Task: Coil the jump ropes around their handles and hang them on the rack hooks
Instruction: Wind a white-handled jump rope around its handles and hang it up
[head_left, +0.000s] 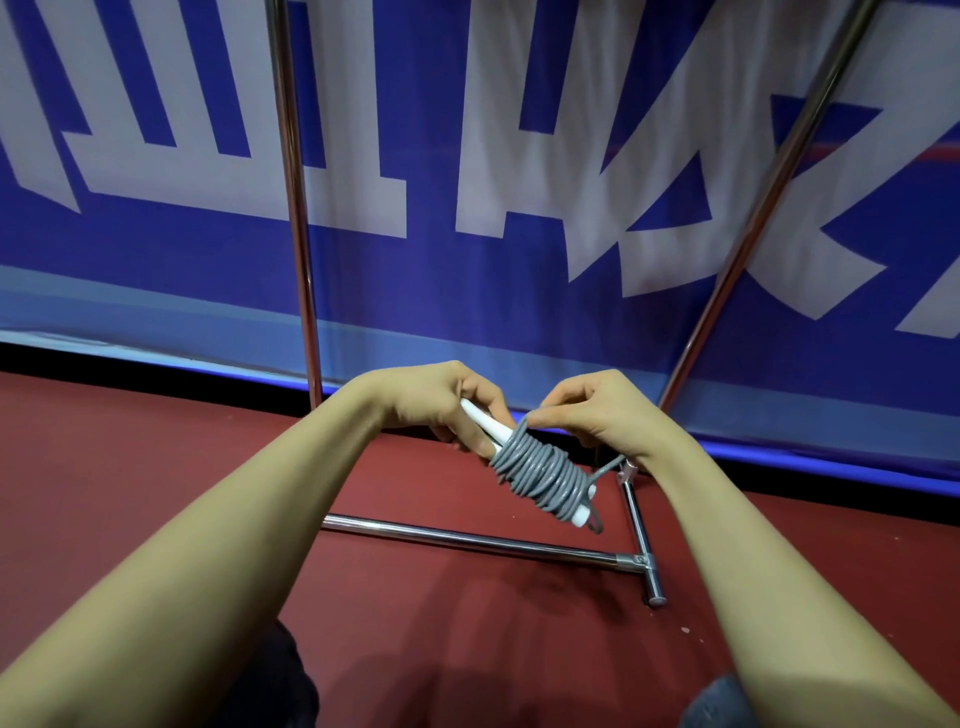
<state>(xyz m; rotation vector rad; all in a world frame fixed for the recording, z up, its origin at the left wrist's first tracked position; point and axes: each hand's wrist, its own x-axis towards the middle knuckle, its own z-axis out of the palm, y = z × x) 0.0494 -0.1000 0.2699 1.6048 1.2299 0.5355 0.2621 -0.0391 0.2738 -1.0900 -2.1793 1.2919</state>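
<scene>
Left hand (441, 402), right hand (587, 410) grip coiled grey rope (540, 470); banner (467, 156) lettering unreadable.

A blue banner (363, 270) with large white lettering is hanging across the whole back of the scene, its fabric creasing and its lower edge glowing bright blue above a black strip. A dark red floor (156, 467) is stretching forward from it, catching soft shadows near the bottom edge of the view.
</scene>
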